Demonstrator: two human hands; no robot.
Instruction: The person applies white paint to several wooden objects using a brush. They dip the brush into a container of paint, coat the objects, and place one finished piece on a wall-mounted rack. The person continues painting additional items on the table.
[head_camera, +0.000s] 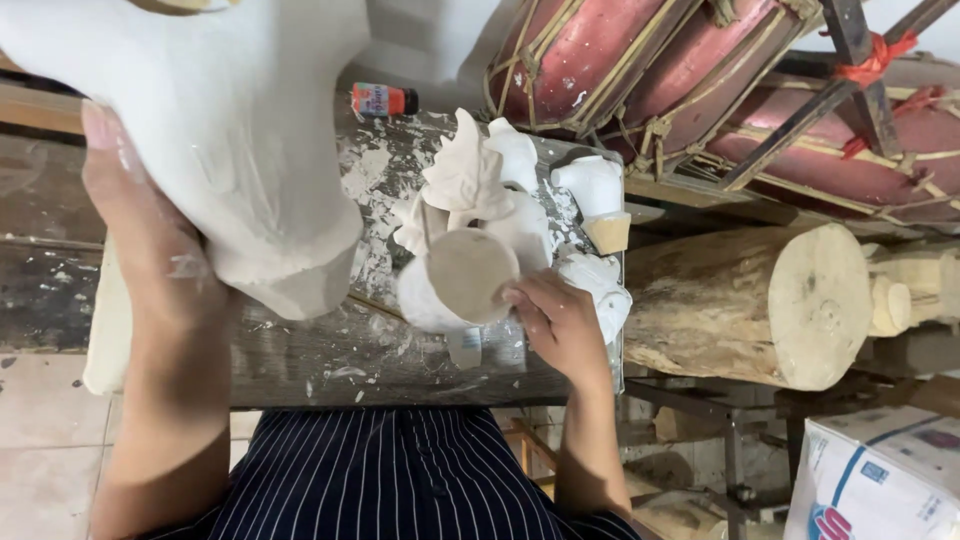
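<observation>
Left hand (150, 250): fingers pressed together flat against the side of a large white carving (230, 130), held up close to the camera, above and left of the table (330, 350).

Right hand (560, 325): fingers curled, fingertips pinching the edge of a white figure (465, 275) that lies on the table with its round flat base turned upward.

Table: worn grey wood, spattered with white paint.

Just behind the figure on the table: a cluster of small white carved pieces (480, 170). To the figure's right, a white block (592, 185) with a bare wood wedge (607, 232) beside it.

At the table's far edge: a small bottle (385, 100) with a red and black cap end, lying on its side.

Right of the table: a thick log (760, 305), cut end showing. Beyond the log: red drums (640, 60) bound with cord.

Below the table's near edge: striped dark cloth (390, 480) on the person's lap.
</observation>
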